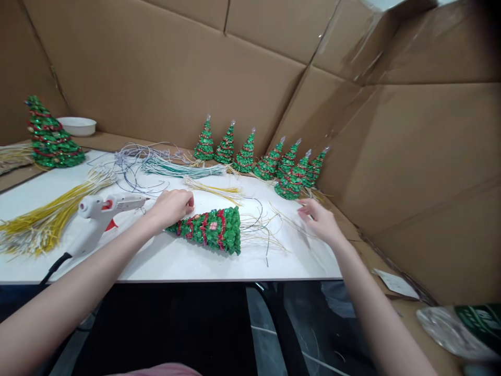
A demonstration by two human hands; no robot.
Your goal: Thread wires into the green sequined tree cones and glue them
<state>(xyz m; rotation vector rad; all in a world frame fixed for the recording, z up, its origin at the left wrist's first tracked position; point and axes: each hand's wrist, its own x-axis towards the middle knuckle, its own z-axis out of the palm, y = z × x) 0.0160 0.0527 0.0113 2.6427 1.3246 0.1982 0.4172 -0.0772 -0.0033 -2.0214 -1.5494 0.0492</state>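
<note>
A green miniature Christmas tree (211,230) with red garland lies on its side on the white table, thin wires (260,227) trailing from its base. My left hand (171,206) is at its narrow top end, fingers curled closed; what they hold, if anything, is hidden. Over to the right, my right hand (319,219) has thumb and fingertips drawn together beside a small upright tree (291,183). Pale thin strands run on the table beneath that hand. Whether its fingertips grip one is unclear.
A white glue gun (92,219) stands left of my left forearm, beside a yellow wire bundle (55,214). Green and white wires (180,168) lie behind. Several small trees (245,154) line the back. A larger tree (52,138) and white bowl (78,126) stand far left. Cardboard walls (168,68) surround the table.
</note>
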